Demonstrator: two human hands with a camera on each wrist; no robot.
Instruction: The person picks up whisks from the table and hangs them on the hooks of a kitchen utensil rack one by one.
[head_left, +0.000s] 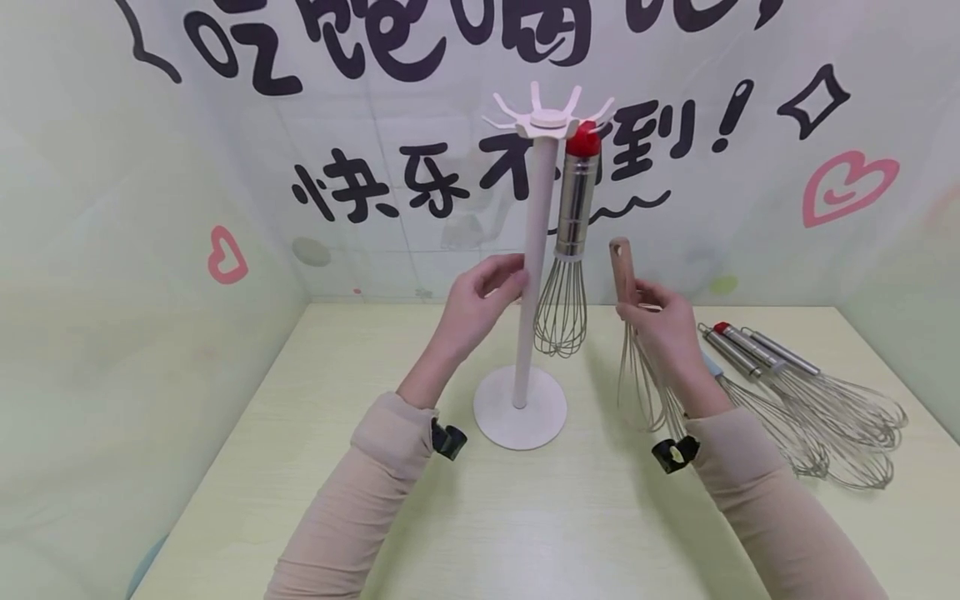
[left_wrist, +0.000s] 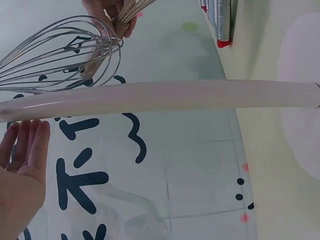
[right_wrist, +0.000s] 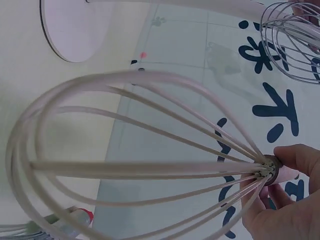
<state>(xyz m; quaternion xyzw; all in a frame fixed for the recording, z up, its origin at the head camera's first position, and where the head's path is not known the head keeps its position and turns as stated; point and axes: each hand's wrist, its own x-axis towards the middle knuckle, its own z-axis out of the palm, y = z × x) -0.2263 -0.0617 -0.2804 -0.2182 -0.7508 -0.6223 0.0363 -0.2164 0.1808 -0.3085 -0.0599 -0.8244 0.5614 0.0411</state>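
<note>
In the head view my right hand (head_left: 663, 329) grips a whisk by its wooden handle (head_left: 622, 271), holding it upright above the table with the wire loops (right_wrist: 135, 107) pointing down. My left hand (head_left: 483, 292) is at the white pole (head_left: 537, 225) of a hook stand, its fingertips right at the pole's edge in the left wrist view; its fingers (left_wrist: 37, 145) look extended. A steel whisk with a red-tipped handle (head_left: 576, 204) hangs from one of the stand's top hooks, between the pole and my right hand.
Several whisks (head_left: 817, 400) lie side by side on the table at the right, one with a red tip. The stand's round white base (head_left: 520, 433) sits on the pale table (head_left: 360, 500). A printed backdrop (head_left: 360, 267) rises behind it.
</note>
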